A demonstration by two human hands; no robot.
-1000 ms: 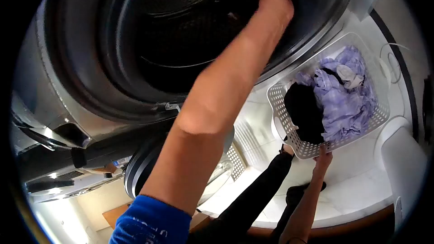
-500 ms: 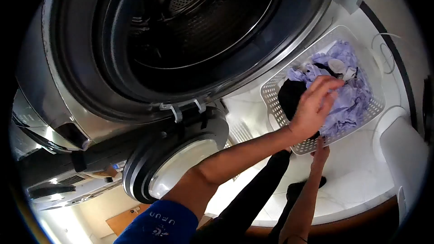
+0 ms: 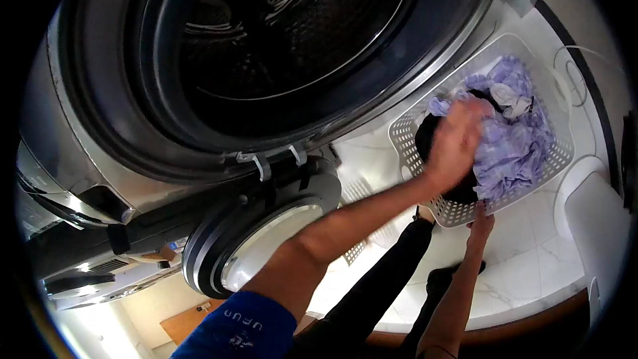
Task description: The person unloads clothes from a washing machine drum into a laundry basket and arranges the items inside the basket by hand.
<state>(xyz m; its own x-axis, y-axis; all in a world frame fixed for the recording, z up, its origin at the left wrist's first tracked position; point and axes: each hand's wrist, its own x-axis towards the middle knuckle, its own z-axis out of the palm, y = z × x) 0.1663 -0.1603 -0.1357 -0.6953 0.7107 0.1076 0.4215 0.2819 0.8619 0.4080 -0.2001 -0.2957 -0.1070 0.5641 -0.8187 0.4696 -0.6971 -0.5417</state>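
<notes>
A white perforated laundry basket (image 3: 561, 153) stands on the floor, holding a lavender garment (image 3: 515, 143), black cloth (image 3: 428, 134) and a white piece of cloth (image 3: 512, 98). Over the black and lavender cloth is my left hand (image 3: 457, 145), below a blue sleeve. Motion blurs its fingers near the lavender garment, so whether they grip any of it is unclear. At the basket's near edge, my right hand (image 3: 481, 223) holds the rim, with its fingers partly hidden.
A front-loading washing machine (image 3: 219, 143) fills the upper left, its round door (image 3: 266, 239) swung open and its drum (image 3: 286, 40) visible. My legs (image 3: 372, 286) are below the basket. A white rounded object (image 3: 591, 219) stands at right, and a pale cable (image 3: 565, 80) lies behind the basket.
My left hand has moved slightly left and down across the clothes, and its fingers have become blurred. My right hand stays at the rim. The view has shifted slightly.
</notes>
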